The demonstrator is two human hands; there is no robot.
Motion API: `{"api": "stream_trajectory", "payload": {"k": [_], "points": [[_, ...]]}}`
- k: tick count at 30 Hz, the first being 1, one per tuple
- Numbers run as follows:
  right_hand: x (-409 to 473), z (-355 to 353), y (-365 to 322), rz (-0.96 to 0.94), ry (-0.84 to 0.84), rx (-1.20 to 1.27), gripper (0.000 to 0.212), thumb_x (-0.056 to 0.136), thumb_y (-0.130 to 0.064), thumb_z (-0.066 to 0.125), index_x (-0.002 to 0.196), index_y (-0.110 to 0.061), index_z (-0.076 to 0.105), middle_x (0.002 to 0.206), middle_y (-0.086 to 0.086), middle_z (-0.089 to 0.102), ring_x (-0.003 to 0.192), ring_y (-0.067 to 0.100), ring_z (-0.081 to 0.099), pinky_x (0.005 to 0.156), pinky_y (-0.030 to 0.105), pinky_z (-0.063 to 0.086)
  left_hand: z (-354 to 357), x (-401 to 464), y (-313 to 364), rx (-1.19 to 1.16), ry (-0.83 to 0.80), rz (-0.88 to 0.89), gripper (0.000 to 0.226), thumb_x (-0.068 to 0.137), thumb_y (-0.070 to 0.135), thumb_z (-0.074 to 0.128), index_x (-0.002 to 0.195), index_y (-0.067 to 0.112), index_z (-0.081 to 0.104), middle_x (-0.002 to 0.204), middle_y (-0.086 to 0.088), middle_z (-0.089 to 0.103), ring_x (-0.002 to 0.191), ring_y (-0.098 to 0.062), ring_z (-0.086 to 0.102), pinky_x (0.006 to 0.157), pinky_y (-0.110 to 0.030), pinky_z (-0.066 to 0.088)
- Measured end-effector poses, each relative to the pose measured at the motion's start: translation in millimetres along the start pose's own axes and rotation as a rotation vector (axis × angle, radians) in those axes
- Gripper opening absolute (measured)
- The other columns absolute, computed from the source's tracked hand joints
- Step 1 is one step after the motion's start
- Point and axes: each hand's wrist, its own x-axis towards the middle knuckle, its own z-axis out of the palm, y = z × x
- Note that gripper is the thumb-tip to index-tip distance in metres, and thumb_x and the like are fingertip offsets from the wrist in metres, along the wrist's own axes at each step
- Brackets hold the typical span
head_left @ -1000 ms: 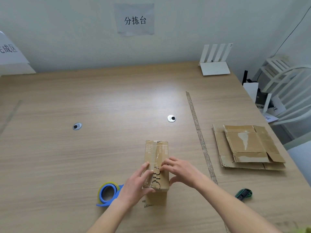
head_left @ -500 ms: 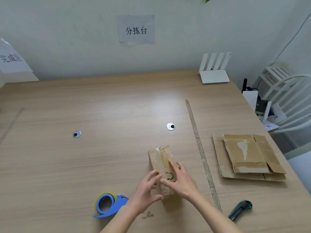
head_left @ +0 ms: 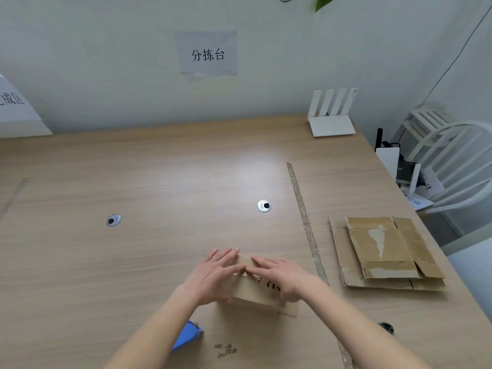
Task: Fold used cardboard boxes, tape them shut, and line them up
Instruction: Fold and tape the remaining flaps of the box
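A small folded cardboard box lies crosswise on the wooden table near its front edge. My left hand lies flat on its left part with the fingers straight and spread. My right hand lies flat on its right part, fingers straight, and covers most of the black print on the box. The box's far side is hidden under both hands. A blue tape dispenser pokes out from under my left forearm. A stack of flattened cardboard boxes lies at the right.
A strip of tape runs front to back on the table, right of the box. A dark utility knife lies at the front right. A white router stands at the back right, a white chair beyond the table's right edge.
The box has turned from lengthwise to crosswise under my hands. Both hands went from pinching its near end to lying flat on top. The camera has tilted up.
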Motion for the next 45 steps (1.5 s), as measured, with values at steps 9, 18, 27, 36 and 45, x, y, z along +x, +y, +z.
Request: {"api": "stream_trajectory", "payload": {"k": [9, 18, 27, 36, 45], "points": [[-8.9, 34.9, 8.9, 0.174, 0.569, 0.108, 0.062, 0.094, -0.021, 0.057, 0.152, -0.028, 0.039, 0.167, -0.003, 0.021, 0.154, 0.021, 0.021, 0.124, 0.034, 0.009, -6.0, 1.3, 20.6, -0.194, 0.094, -0.323, 0.086, 0.067, 0.072, 0.066, 0.140, 0.033, 0.039, 0.122, -0.003, 0.042, 0.107, -0.025, 0.051, 0.096, -0.034, 0.042], [12.0, 61.8, -27.5, 0.238, 0.450, 0.672, 0.074, 0.094, -0.056, 0.056, 0.158, -0.042, 0.021, 0.169, -0.009, -0.004, 0.153, 0.013, 0.019, 0.119, 0.039, 0.033, 21.2, -6.4, 56.3, -0.421, 0.253, -0.554, 0.082, 0.081, 0.067, 0.065, 0.150, 0.034, 0.036, 0.111, 0.002, 0.043, 0.099, -0.016, 0.051, 0.077, -0.026, 0.045], [31.3, 63.7, -26.1, 0.130, 0.412, 0.618, 0.073, 0.096, -0.037, 0.065, 0.158, -0.040, 0.025, 0.169, -0.011, 0.001, 0.151, 0.011, 0.024, 0.120, 0.034, 0.030, 38.2, -34.7, 35.1, -0.720, 0.291, -0.486, 0.077, 0.081, 0.040, 0.080, 0.149, 0.031, 0.044, 0.107, 0.014, 0.050, 0.079, -0.003, 0.054, 0.074, -0.010, 0.044], [28.9, 64.2, -38.0, 0.219, 0.443, 0.572, 0.069, 0.098, -0.041, 0.061, 0.158, -0.038, 0.026, 0.166, -0.003, 0.022, 0.151, 0.015, 0.026, 0.121, 0.033, 0.028, 34.2, -56.7, 22.8, -0.536, 0.289, -0.475, 0.074, 0.085, 0.061, 0.065, 0.151, 0.041, 0.037, 0.135, 0.014, 0.049, 0.118, -0.011, 0.055, 0.089, -0.030, 0.051], [17.7, 88.7, -73.1, 0.275, 0.715, 0.481, 0.062, 0.101, -0.042, 0.053, 0.157, -0.038, 0.026, 0.167, -0.022, 0.003, 0.150, 0.007, 0.025, 0.115, 0.032, 0.036, 117.2, -150.1, -2.7, -0.298, 0.174, -0.617, 0.080, 0.068, 0.081, 0.046, 0.134, 0.037, 0.061, 0.087, 0.011, 0.049, 0.071, -0.012, 0.051, 0.064, -0.023, 0.038]]}}
